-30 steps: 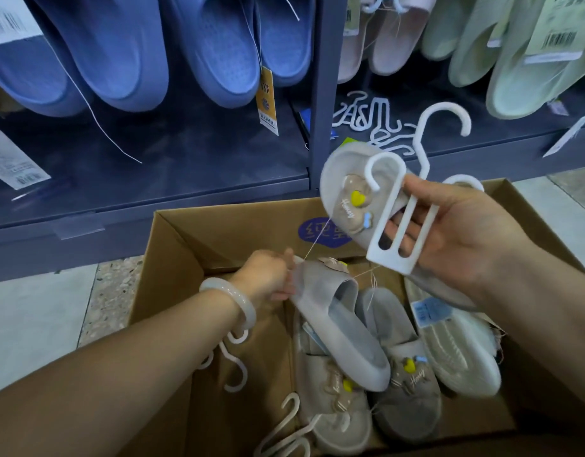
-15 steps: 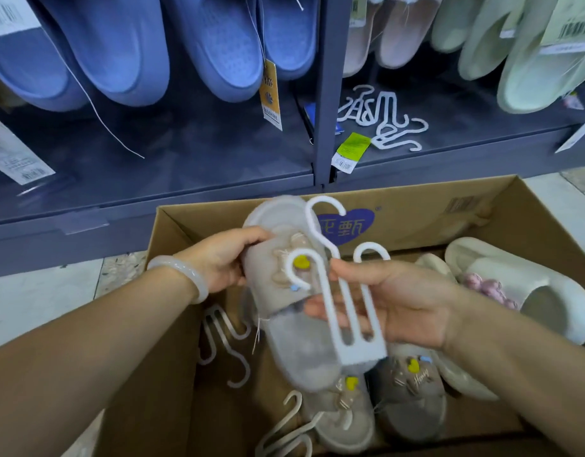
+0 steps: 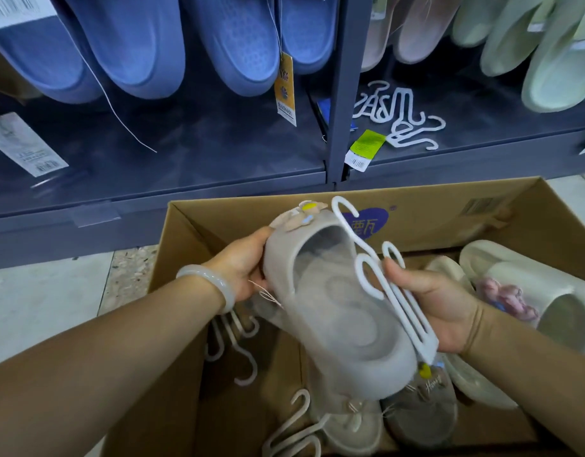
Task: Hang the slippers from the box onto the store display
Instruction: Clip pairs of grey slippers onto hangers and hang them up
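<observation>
I hold a beige slipper (image 3: 337,311) over the open cardboard box (image 3: 251,209), its footbed facing me and its charm-decorated strap away. My left hand (image 3: 241,268) grips the slipper at its strap end. My right hand (image 3: 429,301) holds a white plastic hanger (image 3: 387,285) with three hooks, pressed against the slipper's right edge. More beige slippers (image 3: 420,413) and cream slippers (image 3: 528,291) lie in the box. The store display (image 3: 337,94) stands behind the box with blue slippers (image 3: 146,44) and green slippers (image 3: 555,47) hanging on it.
Spare white hangers (image 3: 400,117) lie piled on the display's dark bottom shelf, beside a green price tag (image 3: 367,148). Loose hangers (image 3: 238,351) also lie in the box's left part. Pale tiled floor (image 3: 43,298) shows to the left.
My right hand came down from the upper right with the hanger to the slipper held by my left hand. The slipper has since turned so that its footbed faces me.
</observation>
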`<state>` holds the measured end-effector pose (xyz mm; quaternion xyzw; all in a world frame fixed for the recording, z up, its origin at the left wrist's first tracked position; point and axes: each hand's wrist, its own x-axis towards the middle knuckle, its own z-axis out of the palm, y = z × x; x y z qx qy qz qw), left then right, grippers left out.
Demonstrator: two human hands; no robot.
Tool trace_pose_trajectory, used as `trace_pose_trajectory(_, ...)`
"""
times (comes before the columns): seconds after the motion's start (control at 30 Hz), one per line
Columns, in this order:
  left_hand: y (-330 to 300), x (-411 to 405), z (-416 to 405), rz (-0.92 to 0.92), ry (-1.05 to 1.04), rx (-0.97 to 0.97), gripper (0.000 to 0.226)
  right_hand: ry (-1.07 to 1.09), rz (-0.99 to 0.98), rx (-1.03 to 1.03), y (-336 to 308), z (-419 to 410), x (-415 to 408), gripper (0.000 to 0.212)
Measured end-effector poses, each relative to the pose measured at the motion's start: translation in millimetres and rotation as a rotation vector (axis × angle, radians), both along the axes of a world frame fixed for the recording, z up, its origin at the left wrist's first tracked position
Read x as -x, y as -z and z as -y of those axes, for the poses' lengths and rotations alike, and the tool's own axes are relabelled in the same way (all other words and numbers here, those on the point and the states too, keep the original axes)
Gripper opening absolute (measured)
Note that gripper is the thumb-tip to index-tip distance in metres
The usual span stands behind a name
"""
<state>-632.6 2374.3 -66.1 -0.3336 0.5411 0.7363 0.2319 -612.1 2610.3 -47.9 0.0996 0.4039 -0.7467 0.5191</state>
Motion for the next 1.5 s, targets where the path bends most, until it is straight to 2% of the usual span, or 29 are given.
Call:
trace_pose_trajectory(0.13,4.4,-2.5,-11.4,-0.004,-0.057,0.052,0.022,0.045,0.011,-0.024,6.3,-7.1,2.0,0.066)
trace_pose_trajectory(0.2,5.0,-2.8,-12.8,0.002,-0.045,0.072,0.028,-0.008,-0.018,-0.08,8.7,-10.6,1.7,0.064)
trace_pose_trajectory(0.3,-0.8,-5.3,-13.2,0.043,0.059,-0.03,0.05,-0.091,-0.113,-0.151,11.1,-17.0,4.7,0.054)
trace_pose_trajectory(0.4,-4.4,-4.6,-14.2,0.107,0.249,0.011,0.076,-0.163,-0.2,-0.17,8.7,-21.2,10.9,0.047)
trace_pose_trajectory(0.53,-20.4,3.8,-17.1,0.131,0.316,-0.003,0.092,-0.247,-0.414,-0.281,-4.8,-23.1,18.8,0.046)
trace_pose_trajectory(0.6,-27.5,8.0,-18.6,0.086,0.273,-0.049,0.089,-0.277,-0.559,-0.289,-18.7,-23.8,25.7,0.043)
trace_pose_trajectory(0.67,-28.7,10.7,-20.5,0.045,0.229,-0.037,0.083,-0.247,-0.6,-0.232,-31.1,-24.4,33.0,0.043)
trace_pose_trajectory(0.73,-26.8,9.6,-24.4,-0.009,0.218,-0.023,0.068,-0.196,-0.526,-0.2,-29.1,-27.3,36.4,0.066)
trace_pose_trajectory(0.77,-24.4,8.3,-25.8,-0.043,0.242,-0.018,0.059,-0.191,-0.476,-0.194,-25.1,-26.3,34.5,0.068)
trace_pose_trajectory(0.83,-20.0,5.6,-26.7,-0.083,0.325,-0.001,0.052,-0.224,-0.449,-0.224,-13.6,-18.4,25.3,0.052)
trace_pose_trajectory(0.9,-17.1,3.4,-22.1,-0.096,0.408,0.093,0.066,-0.267,-0.457,-0.248,-5.3,-7.2,15.4,0.035)
trace_pose_trajectory(0.97,-11.3,4.9,-16.3,-0.174,0.519,0.366,0.081,-0.253,-0.44,-0.233,-2.7,2.8,7.9,0.012)
trace_pose_trajectory(1.0,-10.8,5.1,-14.4,-0.24,0.575,0.495,0.08,-0.24,-0.42,-0.211,-3.2,6.6,5.5,0.008)
trace_pose_trajectory(1.07,-20.1,3.5,-11.5,-0.324,0.663,0.62,0.077,-0.246,-0.419,-0.18,-5.8,15.8,-0.6,0.008)
trace_pose_trajectory(1.23,-47.3,0.6,-9.3,-0.373,0.988,0.652,0.104,-0.243,-0.488,-0.172,-4.3,29.6,-8.7,0.005)
trace_pose_trajectory(1.33,-43.7,3.0,-6.0,-0.392,1.123,0.811,0.093,-0.194,-0.448,-0.179,-0.9,28.7,-6.1,0.007)
trace_pose_trajectory(1.4,-34.8,4.3,-2.5,-0.452,1.103,0.817,0.079,-0.182,-0.442,-0.171,-0.9,28.1,-4.5,0.008)
trace_pose_trajectory(1.43,-28.2,5.8,0.3,-0.473,1.022,0.783,0.074,-0.165,-0.428,-0.16,-3.1,28.1,-2.3,0.013)
trace_pose_trajectory(1.5,-21.9,5.6,5.2,-0.435,0.729,0.621,0.058,-0.08,-0.392,-0.158,-3.3,24.4,8.3,0.042)
